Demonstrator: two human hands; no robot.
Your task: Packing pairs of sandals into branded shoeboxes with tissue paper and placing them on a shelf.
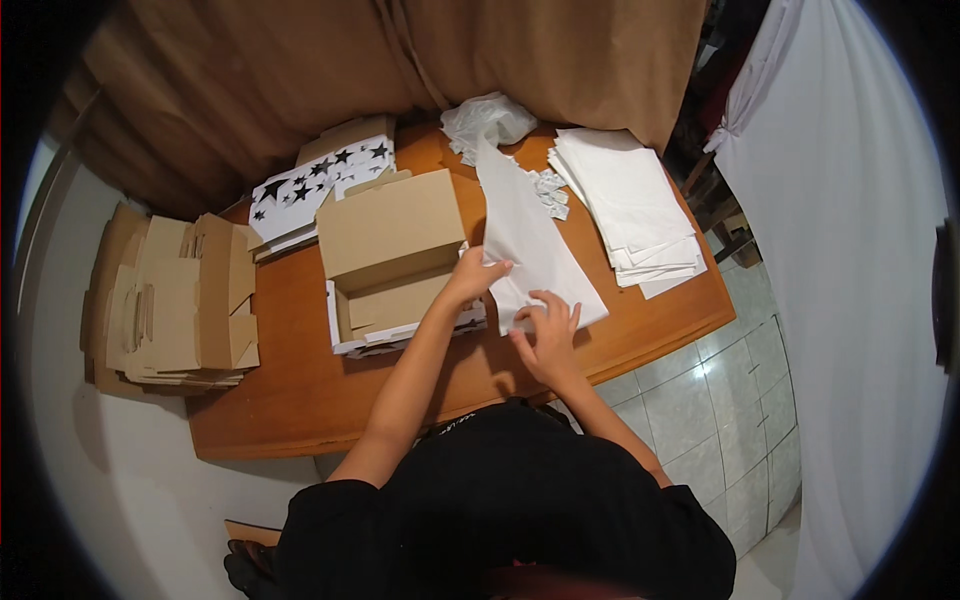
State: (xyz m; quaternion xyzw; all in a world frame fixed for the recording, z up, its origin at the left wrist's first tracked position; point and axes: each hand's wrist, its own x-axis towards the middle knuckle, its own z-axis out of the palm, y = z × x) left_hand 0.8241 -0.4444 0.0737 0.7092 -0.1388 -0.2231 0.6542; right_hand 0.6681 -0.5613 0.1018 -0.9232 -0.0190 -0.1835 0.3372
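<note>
A long sheet of thin white paper [545, 255] stretches out in front of me, to the right of an open cardboard box. My left hand [474, 276] grips its left edge, thumb on top and the other fingers mostly hidden. At the near end, my right hand [550, 338] has its thumb and index finger closed at the paper's lower left corner, with the other fingers bent over the sheet. The open box [395, 230] has a plain brown inside and a white outside with black stars. Its lid stands up at the back, and my left wrist passes over its right front corner.
Folded brown cardboard boxes [180, 300] stack at the left; flattened star-printed boxes [320, 185] lie behind the open box. A pile of white paper sheets [630, 205] sits at the right of the wooden table [290, 400]. A translucent plastic bag [490, 120] and small packets [550, 192] lie at the back.
</note>
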